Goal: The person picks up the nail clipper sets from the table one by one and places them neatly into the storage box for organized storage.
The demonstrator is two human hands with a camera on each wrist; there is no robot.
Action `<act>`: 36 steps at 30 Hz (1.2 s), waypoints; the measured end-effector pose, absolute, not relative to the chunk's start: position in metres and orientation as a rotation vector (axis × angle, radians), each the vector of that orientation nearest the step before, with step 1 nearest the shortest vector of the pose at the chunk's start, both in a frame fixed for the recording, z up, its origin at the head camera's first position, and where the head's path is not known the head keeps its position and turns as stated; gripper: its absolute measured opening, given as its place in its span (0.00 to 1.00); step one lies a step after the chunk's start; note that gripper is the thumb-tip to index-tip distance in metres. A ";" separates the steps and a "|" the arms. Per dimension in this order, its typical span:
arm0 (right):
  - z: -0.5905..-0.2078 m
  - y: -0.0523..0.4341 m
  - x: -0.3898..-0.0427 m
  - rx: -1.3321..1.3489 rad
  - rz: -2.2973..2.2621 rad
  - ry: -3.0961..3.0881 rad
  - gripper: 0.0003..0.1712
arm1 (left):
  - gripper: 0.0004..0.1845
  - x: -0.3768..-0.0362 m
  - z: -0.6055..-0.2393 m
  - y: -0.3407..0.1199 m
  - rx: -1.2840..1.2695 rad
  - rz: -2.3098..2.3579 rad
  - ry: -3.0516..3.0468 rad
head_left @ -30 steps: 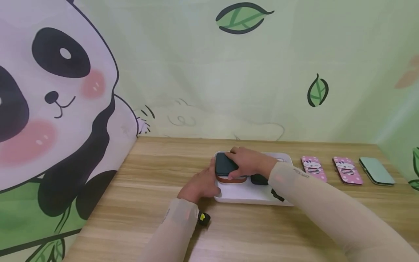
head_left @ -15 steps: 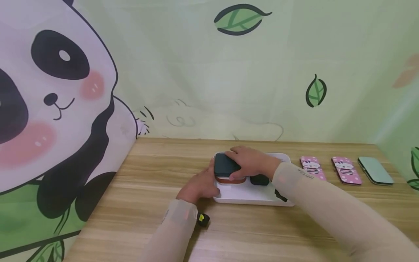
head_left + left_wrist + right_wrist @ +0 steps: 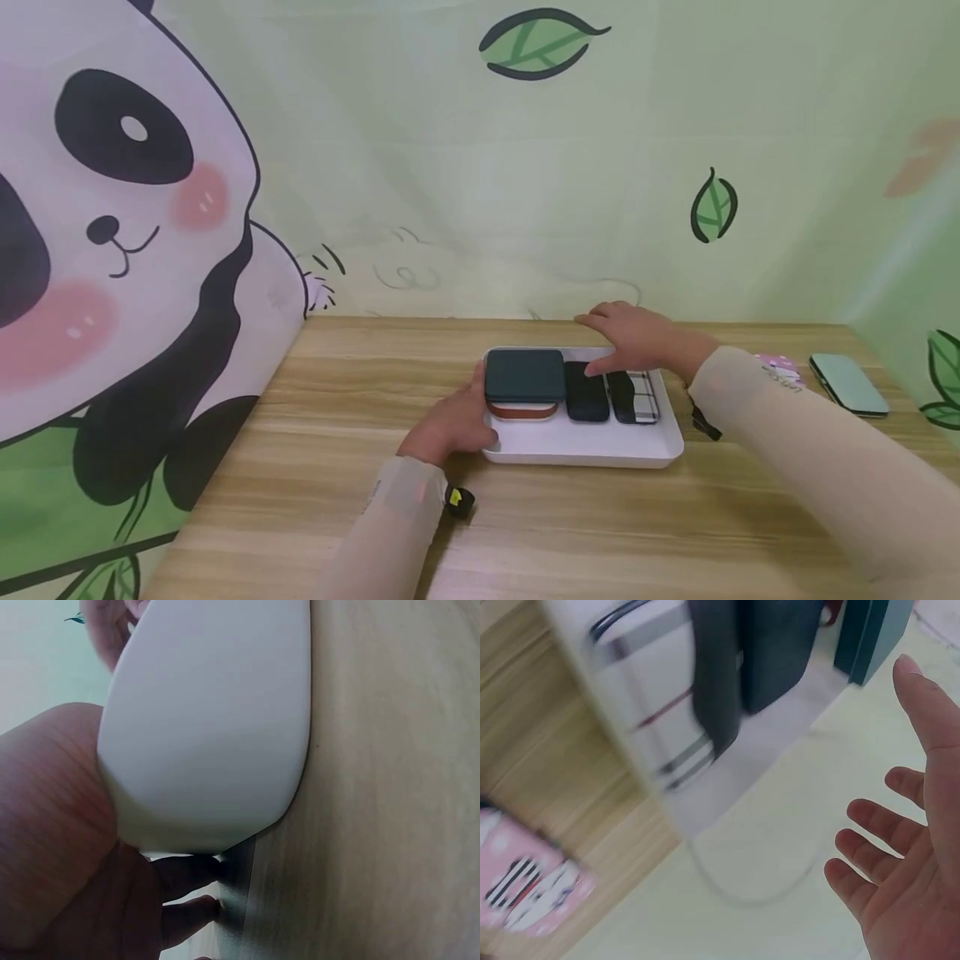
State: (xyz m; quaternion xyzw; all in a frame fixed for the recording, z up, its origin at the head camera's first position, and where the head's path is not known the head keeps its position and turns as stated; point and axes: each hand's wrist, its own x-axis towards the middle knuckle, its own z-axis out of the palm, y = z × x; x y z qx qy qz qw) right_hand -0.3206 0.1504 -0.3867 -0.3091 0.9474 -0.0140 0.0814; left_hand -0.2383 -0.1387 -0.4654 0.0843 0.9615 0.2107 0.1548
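Note:
A white tray (image 3: 585,446) stands on the table. My left hand (image 3: 447,423) holds its left end, thumb at the near corner and fingers along the side; the left wrist view shows the palm against the tray wall (image 3: 210,727). Inside, a flat dark teal case (image 3: 525,375) tops a stack with a brown-edged item (image 3: 522,412) under it. Beside the stack lie a black case (image 3: 587,400) and a plaid case with a dark band (image 3: 645,400). Above the tray's far side my right hand (image 3: 637,336) is spread with nothing in it, palm bare in the right wrist view.
Right of the tray lie a pink cartoon-print case (image 3: 780,367), partly hidden by the right sleeve, and a mint case (image 3: 847,383). The right wrist view shows a pink case (image 3: 532,877) as well. A printed cloth (image 3: 450,167) hangs behind the wooden table (image 3: 570,533).
My right hand has let go of the teal case and moved right and up, uncovering the black and plaid cases. The teal case stays on the stack; my left hand keeps its place.

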 end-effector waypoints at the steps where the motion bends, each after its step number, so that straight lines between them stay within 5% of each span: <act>1: -0.388 0.157 -0.322 -0.921 -0.043 2.837 0.53 | 0.60 -0.238 -0.466 -0.139 0.237 0.605 2.754; 15: -0.390 0.231 -0.320 -0.761 0.044 2.853 0.49 | 0.59 -0.238 -0.465 -0.139 0.238 0.597 2.761; 27: -0.416 0.271 -0.320 -0.569 0.067 2.677 0.65 | 0.59 -0.237 -0.463 -0.139 0.245 0.632 2.742; 36: -0.422 0.276 -0.313 -0.527 -0.051 2.600 0.64 | 0.59 -0.238 -0.464 -0.139 0.246 0.625 2.735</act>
